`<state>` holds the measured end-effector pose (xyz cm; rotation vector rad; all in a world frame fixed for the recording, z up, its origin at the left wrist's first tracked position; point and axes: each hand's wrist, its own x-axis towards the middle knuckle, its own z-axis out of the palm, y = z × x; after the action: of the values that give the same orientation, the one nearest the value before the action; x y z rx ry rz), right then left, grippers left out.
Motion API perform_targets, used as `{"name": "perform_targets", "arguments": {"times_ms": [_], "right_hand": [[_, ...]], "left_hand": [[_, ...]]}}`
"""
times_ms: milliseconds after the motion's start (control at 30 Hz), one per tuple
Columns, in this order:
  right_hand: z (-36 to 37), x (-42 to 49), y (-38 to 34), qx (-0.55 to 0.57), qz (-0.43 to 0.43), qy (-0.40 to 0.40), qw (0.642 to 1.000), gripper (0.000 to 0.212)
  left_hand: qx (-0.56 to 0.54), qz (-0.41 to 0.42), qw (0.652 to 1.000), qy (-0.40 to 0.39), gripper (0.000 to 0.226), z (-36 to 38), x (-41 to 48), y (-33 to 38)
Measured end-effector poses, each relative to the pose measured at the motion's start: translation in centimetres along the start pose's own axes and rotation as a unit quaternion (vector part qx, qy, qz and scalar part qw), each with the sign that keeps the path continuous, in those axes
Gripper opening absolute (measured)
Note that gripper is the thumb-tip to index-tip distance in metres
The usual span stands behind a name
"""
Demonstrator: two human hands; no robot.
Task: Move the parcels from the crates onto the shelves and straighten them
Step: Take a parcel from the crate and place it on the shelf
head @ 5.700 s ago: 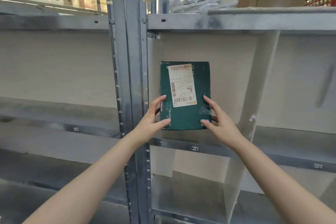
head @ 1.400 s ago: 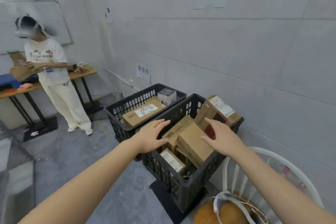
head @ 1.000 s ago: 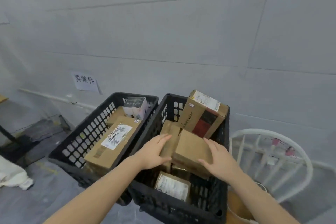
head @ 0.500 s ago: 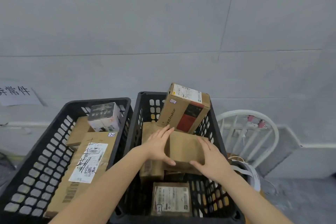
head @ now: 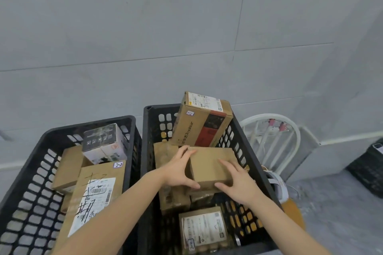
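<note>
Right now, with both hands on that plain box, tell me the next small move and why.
Probably lift the plain box straight up out of the right crate: left hand and right hand grip its sides, and it sits atop other parcels.

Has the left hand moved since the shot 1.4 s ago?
Yes. The left hand was over the left rim of the black crate; it has moved inward, to the right, and now grips the left side of the plain brown box.

Both hands on a box [head: 209,164] in the right crate [head: 244,141].
Left hand [head: 179,168] grips its left side, right hand [head: 236,180] its right; the left crate [head: 37,151] holds more parcels.
</note>
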<state>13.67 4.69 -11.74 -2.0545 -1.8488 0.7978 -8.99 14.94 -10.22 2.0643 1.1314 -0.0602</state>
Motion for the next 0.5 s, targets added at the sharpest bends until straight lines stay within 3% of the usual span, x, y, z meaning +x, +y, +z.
{"name": "perform_targets", "arguments": {"times_ms": [233, 500], "right_hand": [[-2.8, -1.6, -1.6, 0.015, 0.033, 0.106, 0.994, 0.075], [-10.3, -5.9, -5.3, 0.130, 0.026, 0.239, 0.962, 0.085]], "left_hand": [[-0.097, 0.018, 0.994, 0.053, 0.118, -3.5, -2.4, 0.4], [-0.233, 0.046, 0.967, 0.098, 0.122, -9.7, -6.6, 4.1]]}}
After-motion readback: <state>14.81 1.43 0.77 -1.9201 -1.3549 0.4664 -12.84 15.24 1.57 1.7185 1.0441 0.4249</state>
